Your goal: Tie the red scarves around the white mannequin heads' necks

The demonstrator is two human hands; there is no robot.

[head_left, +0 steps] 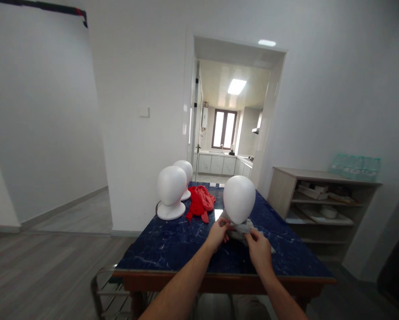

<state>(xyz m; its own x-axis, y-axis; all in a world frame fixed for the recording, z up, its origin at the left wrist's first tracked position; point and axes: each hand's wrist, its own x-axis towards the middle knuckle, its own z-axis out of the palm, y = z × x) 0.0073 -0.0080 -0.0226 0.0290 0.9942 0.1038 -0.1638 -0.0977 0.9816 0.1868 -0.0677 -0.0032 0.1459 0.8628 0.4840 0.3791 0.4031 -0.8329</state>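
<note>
A smooth white mannequin head (239, 198) stands upright near the middle of the blue table. Grey cloth, which looks like a scarf (242, 229), is wrapped around its neck, and one end trails onto the tabletop at the right. On the left side of the neck, my left hand (219, 233) pinches the grey scarf between its fingers. My right hand (257, 246) grips the same scarf on the right side, its thumb and fingers closed. The head's base is hidden behind the cloth and my hands.
Two more white mannequin heads (171, 191) stand at the table's left edge. Red and pink cloths (201, 202) lie bunched beside them. The blue marble-patterned table (172, 253) has a wooden edge. A low shelf (288, 195) with bottles on top stands right; a metal rack (110, 291) sits lower left.
</note>
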